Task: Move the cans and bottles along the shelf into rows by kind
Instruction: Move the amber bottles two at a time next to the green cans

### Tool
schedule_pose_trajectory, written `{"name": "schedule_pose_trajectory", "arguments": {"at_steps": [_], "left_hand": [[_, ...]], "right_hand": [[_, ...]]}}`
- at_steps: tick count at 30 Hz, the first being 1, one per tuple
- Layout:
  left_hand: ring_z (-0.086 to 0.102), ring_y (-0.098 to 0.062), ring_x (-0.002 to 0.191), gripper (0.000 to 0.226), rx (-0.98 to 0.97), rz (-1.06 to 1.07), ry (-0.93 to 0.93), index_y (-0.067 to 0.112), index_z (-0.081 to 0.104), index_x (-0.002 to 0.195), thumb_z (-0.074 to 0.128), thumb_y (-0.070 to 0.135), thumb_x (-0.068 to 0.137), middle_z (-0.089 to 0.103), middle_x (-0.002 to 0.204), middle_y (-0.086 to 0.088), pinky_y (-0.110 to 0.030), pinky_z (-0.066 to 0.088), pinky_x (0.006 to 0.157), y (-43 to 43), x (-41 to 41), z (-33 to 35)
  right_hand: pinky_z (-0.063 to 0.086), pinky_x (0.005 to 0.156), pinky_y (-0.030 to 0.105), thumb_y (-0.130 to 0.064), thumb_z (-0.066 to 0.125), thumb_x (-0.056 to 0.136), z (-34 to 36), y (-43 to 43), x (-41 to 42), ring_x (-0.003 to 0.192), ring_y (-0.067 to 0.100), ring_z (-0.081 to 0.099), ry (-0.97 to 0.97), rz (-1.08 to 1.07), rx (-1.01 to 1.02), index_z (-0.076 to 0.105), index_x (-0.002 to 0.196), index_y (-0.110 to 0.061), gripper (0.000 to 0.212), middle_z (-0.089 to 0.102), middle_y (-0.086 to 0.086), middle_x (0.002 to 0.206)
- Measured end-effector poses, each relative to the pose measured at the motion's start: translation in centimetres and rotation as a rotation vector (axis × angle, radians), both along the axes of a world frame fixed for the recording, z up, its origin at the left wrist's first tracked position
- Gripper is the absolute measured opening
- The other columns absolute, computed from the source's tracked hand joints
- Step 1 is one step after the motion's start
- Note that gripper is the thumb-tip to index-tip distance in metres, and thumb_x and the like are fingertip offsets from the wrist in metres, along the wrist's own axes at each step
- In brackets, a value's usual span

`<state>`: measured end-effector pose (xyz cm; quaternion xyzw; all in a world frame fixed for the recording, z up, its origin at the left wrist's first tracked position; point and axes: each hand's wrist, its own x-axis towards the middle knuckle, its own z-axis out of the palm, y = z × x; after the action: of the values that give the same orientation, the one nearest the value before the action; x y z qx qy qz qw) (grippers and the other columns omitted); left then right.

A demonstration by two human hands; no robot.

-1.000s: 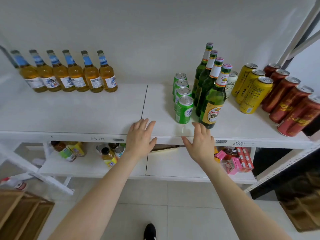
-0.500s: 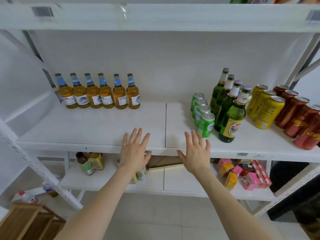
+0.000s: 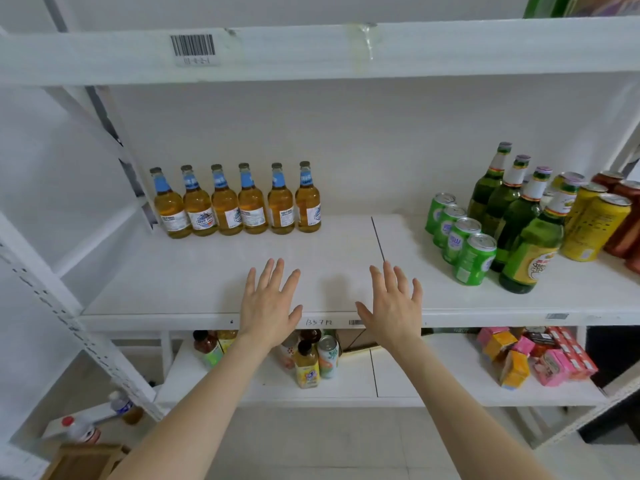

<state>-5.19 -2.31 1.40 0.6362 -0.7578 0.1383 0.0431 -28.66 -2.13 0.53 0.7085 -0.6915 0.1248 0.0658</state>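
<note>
Head view: left hand (image 3: 268, 306), right hand (image 3: 393, 308), both splayed at shelf (image 3: 173, 289) front.

So the shelf (image 3: 207, 282) has six amber bottles (image 3: 252, 209) with blue neck labels standing in a row along the far left. Over on the right, four green cans (image 3: 473, 261) and four green bottles (image 3: 531, 258) each line up near to far, side by side. Yellow cans (image 3: 595, 226) and red cans (image 3: 623, 230) stand just right of those, all upright.
</note>
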Motion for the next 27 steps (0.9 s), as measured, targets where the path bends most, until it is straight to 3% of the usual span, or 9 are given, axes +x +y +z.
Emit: {"name": "schedule_pose_trajectory", "arguments": {"at_steps": [8,21,27], "left_hand": [[0.003,-0.029,0.153,0.071,-0.019,0.016,0.025,0.026,0.014,0.156,0.039,0.056,0.097,0.009,0.165,-0.011,-0.05,0.003,0.121,-7.0,3.5,0.4],[0.017,-0.03,0.151,0.073,-0.111,-0.043,0.145,0.02,0.024,0.154,0.05,0.052,0.095,0.023,0.162,-0.011,-0.044,0.018,0.12,-19.3,9.5,0.9],[0.023,-0.029,0.148,0.078,-0.053,-0.054,0.337,0.018,0.022,0.155,0.056,0.051,0.093,0.025,0.161,-0.01,-0.042,0.031,0.116,-23.7,9.4,-1.5]], "right_hand": [[0.015,0.119,0.053,-0.058,0.047,0.094,0.4,-7.0,3.6,0.151,0.029,0.017,0.022,0.011,-0.019,0.02,0.154,-0.021,0.075,0.019,0.008,0.164],[0.015,0.119,0.052,-0.059,0.046,0.094,1.1,-19.2,10.3,0.151,0.027,0.017,-0.044,-0.039,-0.079,0.02,0.154,-0.019,0.076,0.02,0.007,0.164],[0.018,0.118,0.052,-0.062,0.045,0.093,-0.1,-23.4,11.0,0.149,0.027,0.021,-0.109,-0.035,-0.101,0.022,0.154,-0.021,0.077,0.024,0.006,0.163]]}}
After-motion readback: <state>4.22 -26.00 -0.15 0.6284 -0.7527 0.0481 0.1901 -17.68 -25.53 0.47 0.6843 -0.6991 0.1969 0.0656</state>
